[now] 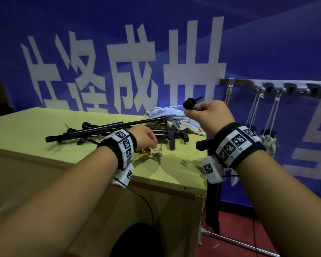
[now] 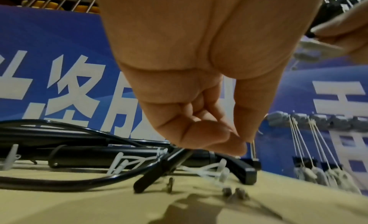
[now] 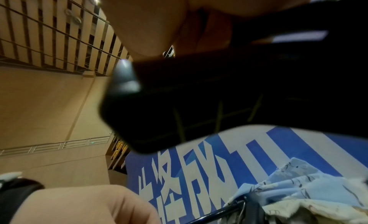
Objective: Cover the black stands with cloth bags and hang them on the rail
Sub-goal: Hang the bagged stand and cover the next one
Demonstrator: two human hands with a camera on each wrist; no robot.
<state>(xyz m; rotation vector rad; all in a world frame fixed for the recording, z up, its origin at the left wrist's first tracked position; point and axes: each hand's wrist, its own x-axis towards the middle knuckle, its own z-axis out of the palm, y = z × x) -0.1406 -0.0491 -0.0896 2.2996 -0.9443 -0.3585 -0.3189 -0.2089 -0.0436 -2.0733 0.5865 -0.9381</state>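
My right hand [image 1: 208, 115] grips a black stand [image 1: 191, 104] near its top, upright beside the table's right corner; its lower part hangs past the edge [image 1: 213, 201]. The right wrist view shows that stand [image 3: 219, 93] as a big dark blur under the palm. My left hand [image 1: 146, 141] hovers low over the table, fingers curled, thumb against fingertips [image 2: 237, 147]; nothing plainly shows between them. More black stands [image 1: 100, 130] lie heaped on the table, with a pile of pale cloth bags [image 1: 174, 115] behind. The rail [image 1: 285, 88] is mounted at right.
Two bagged stands [image 1: 267, 140] hang by white strings from the rail's grey hooks. Small metal bits [image 1: 157, 154] and white plastic clips [image 2: 207, 170] lie on the yellow-green table [image 1: 35, 130]. A blue banner stands behind. A metal floor frame [image 1: 239, 242] runs below the rail.
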